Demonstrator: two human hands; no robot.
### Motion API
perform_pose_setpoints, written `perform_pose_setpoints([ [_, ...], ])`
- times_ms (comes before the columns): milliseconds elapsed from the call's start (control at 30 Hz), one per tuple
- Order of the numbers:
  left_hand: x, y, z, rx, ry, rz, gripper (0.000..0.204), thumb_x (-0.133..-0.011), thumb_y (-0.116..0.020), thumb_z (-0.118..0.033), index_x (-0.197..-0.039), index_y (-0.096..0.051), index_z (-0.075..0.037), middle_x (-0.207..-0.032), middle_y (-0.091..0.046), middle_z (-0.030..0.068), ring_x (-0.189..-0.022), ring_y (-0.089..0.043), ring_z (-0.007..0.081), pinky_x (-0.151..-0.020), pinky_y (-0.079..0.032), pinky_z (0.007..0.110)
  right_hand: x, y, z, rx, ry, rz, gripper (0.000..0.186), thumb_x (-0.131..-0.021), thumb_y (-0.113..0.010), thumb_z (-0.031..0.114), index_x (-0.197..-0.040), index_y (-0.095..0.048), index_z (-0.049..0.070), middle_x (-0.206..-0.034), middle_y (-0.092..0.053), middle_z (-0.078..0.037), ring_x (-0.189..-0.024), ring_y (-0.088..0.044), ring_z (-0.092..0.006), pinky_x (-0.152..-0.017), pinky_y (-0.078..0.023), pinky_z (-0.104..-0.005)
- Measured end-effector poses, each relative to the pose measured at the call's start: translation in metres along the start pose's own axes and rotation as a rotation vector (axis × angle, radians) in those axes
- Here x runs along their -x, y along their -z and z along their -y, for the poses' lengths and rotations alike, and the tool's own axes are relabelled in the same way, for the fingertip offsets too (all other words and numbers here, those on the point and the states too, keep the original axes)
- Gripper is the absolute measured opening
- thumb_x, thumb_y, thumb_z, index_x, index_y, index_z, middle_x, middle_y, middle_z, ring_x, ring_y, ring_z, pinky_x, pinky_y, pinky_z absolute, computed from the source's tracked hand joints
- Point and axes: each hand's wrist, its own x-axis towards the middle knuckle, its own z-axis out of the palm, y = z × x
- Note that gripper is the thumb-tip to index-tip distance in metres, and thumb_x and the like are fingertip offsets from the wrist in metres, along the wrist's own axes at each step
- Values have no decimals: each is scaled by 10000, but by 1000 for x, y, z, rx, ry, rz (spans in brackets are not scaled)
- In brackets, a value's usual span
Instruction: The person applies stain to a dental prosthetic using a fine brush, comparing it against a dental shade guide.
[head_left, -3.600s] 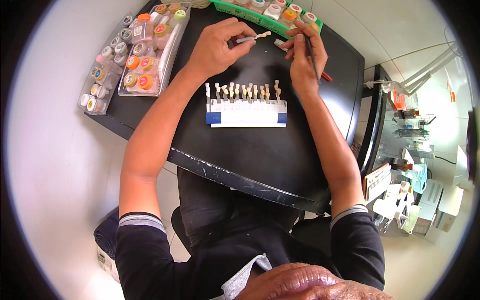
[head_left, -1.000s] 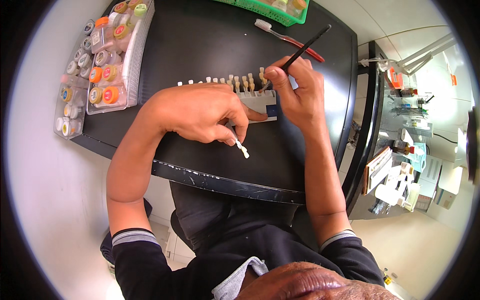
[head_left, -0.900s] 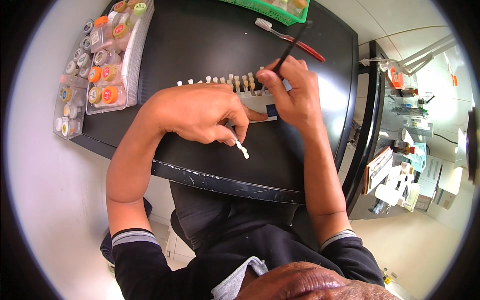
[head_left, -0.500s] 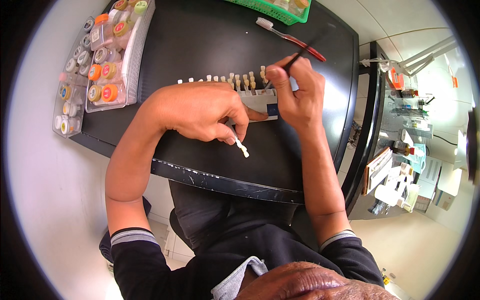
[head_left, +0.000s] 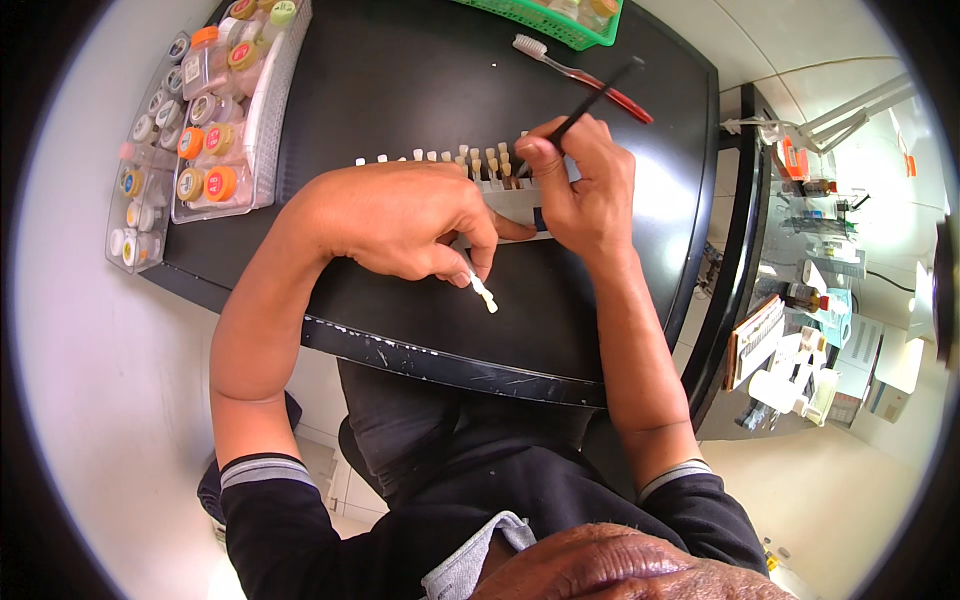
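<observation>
A dental shade guide, a pale holder with rows of tooth-coloured tabs, lies on the black table. Stretched across it, my left hand covers much of its left and middle part. One finger of that hand rests along the holder's front. Between the thumb and a finger it pinches a shade tab, whose tooth end points down and right over the table. My right hand is closed round a thin black tool, tilted with its upper end far right. The tool's lower tip reaches in among the tabs at the guide's right end; its shape cannot be made out.
To the left stand a white basket and a clear bin, both full of lidded jars. A green basket sits at the far edge. Behind my right hand lies a red-handled toothbrush. A cluttered side bench stands on the right.
My right hand has shifted slightly left with the black tool, whose upper end now stands out more clearly. My left hand and the shade tab have hardly moved.
</observation>
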Motion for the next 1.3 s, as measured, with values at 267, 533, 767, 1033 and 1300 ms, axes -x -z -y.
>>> perform_pose_setpoints([
  [267, 0, 1, -1, 0, -4, -3, 169, -888, -782, -117, -1033, -815, -36, -911, -810, 96, -823, -771, 267, -736, -567, 391, 2, 2, -2, 49, -12, 2, 164, -981, -794, 204, -898, -782, 63, -782, -671, -80, -702, -572, -291, -682, -445, -413],
  [533, 0, 0, 1, 13, -20, -22, 160, -885, -780, -109, -1021, -816, -33, -908, -810, 99, -832, -771, 275, -743, -564, 394, 1, 4, -1, -6, -4, -53, 164, -967, -798, 191, -880, -771, 55, -781, -668, -76, -699, -568, -286, -658, -435, -410],
  [767, 0, 0, 1, -9, -27, -31, 161, -883, -787, -110, -1025, -818, -41, -922, -812, 97, -845, -773, 273, -756, -568, 392, 3, 2, 0, 9, 8, -41, 147, -960, -793, 168, -870, -762, 56, -811, -695, -81, -710, -583, -304, -676, -451, -412],
  [1033, -7, 6, 5, 105, -316, -438, 244, -835, -819, -29, -1068, -848, -95, -1008, -767, 105, -823, -725, 241, -731, -547, 341, -10, 18, -6, -108, 53, -356, 206, -1112, -615, 102, -980, -726, -11, -965, -705, -93, -845, -668, -187, -799, -536, -308],
  [1300, -19, 4, 7, -38, -158, -1005, 238, -853, -885, -57, -1082, -821, -62, -928, -717, 20, -827, -690, 105, -656, -487, 263, -8, 23, 0, -647, -272, -3, 193, -1086, -658, 73, -1247, -681, -32, -1085, -714, -75, -951, -688, -134, -885, -539, -296],
])
